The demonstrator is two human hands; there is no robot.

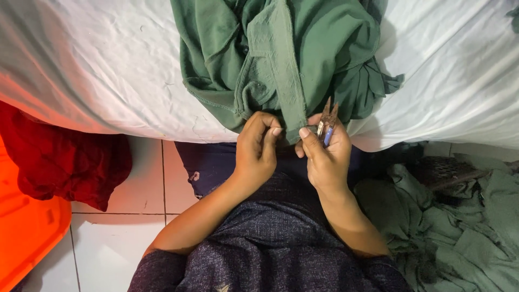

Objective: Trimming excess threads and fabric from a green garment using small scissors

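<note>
Head cam: both hands' fingers pinch green garment point(281, 59) strip, R hand point(324, 157) w/ snips point(326, 124) half-hidden, L hand point(257, 148).

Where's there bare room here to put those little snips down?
White sheet lies bare left of the green garment, and again to its right. Floor tiles show between red cloth and the lap. Crowded: where both hands meet, right hand with snips, and the green pile at right.

floor: white tiles point(111, 246) | table cover: white sheet point(92, 70) | light: orange-red glow at left
</note>
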